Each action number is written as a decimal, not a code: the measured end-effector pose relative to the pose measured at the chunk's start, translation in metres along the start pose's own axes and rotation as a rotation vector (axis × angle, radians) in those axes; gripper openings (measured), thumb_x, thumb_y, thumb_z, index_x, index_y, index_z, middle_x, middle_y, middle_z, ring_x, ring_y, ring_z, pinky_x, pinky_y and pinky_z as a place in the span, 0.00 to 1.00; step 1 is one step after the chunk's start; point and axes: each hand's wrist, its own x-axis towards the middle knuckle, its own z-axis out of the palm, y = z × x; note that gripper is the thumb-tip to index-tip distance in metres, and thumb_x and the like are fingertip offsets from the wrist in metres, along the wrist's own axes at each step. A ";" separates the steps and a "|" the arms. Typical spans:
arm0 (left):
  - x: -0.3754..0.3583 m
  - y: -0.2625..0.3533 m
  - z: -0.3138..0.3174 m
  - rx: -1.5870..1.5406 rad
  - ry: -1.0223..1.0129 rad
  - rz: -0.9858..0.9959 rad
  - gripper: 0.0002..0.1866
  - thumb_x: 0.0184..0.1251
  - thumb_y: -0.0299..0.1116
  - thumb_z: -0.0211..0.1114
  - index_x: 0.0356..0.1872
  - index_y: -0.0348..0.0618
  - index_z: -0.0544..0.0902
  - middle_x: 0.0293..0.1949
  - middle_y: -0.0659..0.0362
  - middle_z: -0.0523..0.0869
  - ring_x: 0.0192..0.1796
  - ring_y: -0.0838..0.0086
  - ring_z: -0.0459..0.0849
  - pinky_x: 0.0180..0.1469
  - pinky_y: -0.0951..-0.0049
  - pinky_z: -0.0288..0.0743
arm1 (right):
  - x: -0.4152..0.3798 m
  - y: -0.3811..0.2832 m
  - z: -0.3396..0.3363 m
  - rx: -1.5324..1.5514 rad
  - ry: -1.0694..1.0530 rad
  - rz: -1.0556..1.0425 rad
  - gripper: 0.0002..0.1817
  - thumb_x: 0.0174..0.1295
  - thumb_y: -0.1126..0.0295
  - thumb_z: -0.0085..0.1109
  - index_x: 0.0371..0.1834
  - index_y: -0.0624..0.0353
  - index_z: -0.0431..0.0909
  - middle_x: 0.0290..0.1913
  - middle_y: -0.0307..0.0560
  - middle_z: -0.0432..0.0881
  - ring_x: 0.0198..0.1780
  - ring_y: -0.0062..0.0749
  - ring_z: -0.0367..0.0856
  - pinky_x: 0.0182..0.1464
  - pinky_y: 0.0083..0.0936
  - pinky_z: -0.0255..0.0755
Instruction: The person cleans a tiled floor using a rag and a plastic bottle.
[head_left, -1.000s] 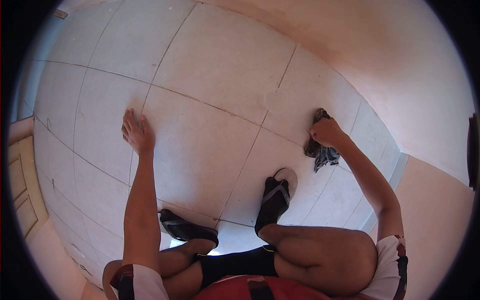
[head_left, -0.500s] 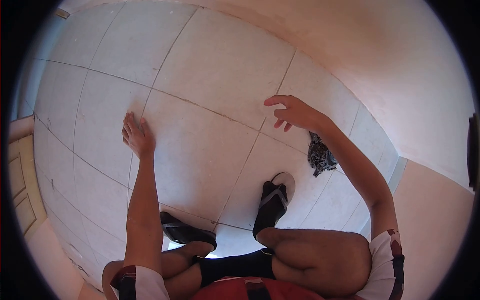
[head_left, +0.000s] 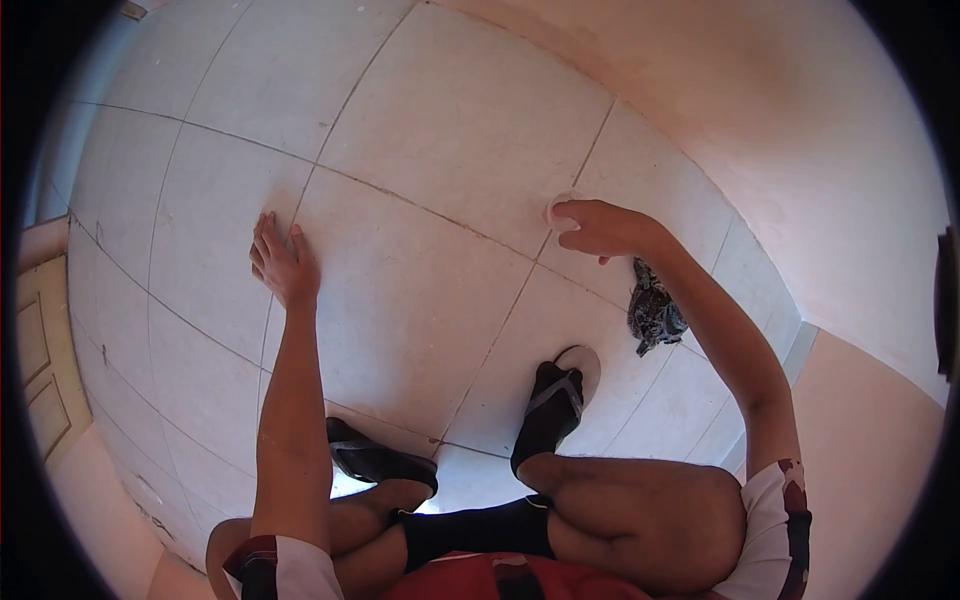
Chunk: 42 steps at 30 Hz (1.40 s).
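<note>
My left hand (head_left: 286, 262) rests flat on the tiled floor (head_left: 400, 290) with its fingers spread and nothing in them. Over the floor to the right, my right hand (head_left: 608, 230) curls its thumb and fingers against a small, pale, see-through round thing (head_left: 562, 208). Its exact kind I cannot tell. Just below my right wrist lies a crumpled black-and-white patterned cloth or bag (head_left: 655, 312), partly behind the forearm.
My feet in dark socks and flip-flops (head_left: 558, 400) stand on the tiles below, knees bent. A pale wall (head_left: 800, 180) runs along the right side, and a wooden panelled door (head_left: 48, 350) is at the far left.
My right hand has shifted slightly right, its fingers drawn together, and the pale round thing now shows at its fingertips. My left hand stays on the floor; the view has shifted slightly.
</note>
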 end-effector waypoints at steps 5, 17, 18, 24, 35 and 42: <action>-0.001 0.002 -0.001 -0.010 0.000 -0.011 0.26 0.81 0.49 0.56 0.72 0.50 0.73 0.76 0.59 0.73 0.74 0.54 0.70 0.75 0.46 0.58 | 0.021 0.029 0.016 -0.283 0.228 -0.254 0.19 0.66 0.57 0.59 0.50 0.61 0.81 0.47 0.50 0.85 0.43 0.38 0.86 0.39 0.34 0.80; -0.002 0.000 0.001 -0.006 -0.003 -0.022 0.26 0.80 0.49 0.56 0.73 0.52 0.73 0.76 0.59 0.72 0.74 0.54 0.70 0.76 0.45 0.58 | -0.022 0.003 -0.003 0.239 0.088 0.015 0.17 0.72 0.63 0.50 0.46 0.64 0.85 0.45 0.46 0.86 0.36 0.30 0.89 0.36 0.28 0.81; -0.002 0.000 0.000 -0.007 -0.015 -0.024 0.26 0.80 0.49 0.56 0.73 0.52 0.73 0.77 0.59 0.72 0.75 0.54 0.69 0.76 0.45 0.58 | -0.024 0.002 -0.001 0.196 0.072 0.042 0.17 0.72 0.64 0.49 0.48 0.64 0.85 0.46 0.47 0.87 0.37 0.31 0.89 0.36 0.27 0.81; -0.001 0.001 -0.001 -0.014 -0.019 -0.030 0.26 0.80 0.49 0.56 0.73 0.52 0.73 0.77 0.59 0.72 0.75 0.54 0.69 0.76 0.46 0.57 | -0.038 0.004 0.007 0.191 0.160 -0.007 0.17 0.71 0.66 0.52 0.49 0.66 0.86 0.43 0.50 0.88 0.37 0.30 0.90 0.38 0.28 0.81; -0.002 0.001 -0.002 -0.017 -0.032 -0.040 0.26 0.80 0.49 0.56 0.73 0.52 0.73 0.77 0.60 0.71 0.75 0.55 0.68 0.77 0.47 0.56 | -0.028 0.012 0.032 -0.039 0.207 -0.120 0.18 0.68 0.65 0.54 0.50 0.69 0.83 0.48 0.65 0.87 0.54 0.55 0.86 0.59 0.40 0.78; -0.001 0.000 0.000 -0.011 -0.024 -0.036 0.26 0.80 0.49 0.56 0.73 0.51 0.73 0.77 0.60 0.71 0.75 0.55 0.68 0.76 0.46 0.57 | 0.017 0.050 0.062 -0.097 0.332 -0.484 0.08 0.64 0.75 0.51 0.40 0.70 0.77 0.42 0.64 0.83 0.49 0.61 0.83 0.55 0.44 0.77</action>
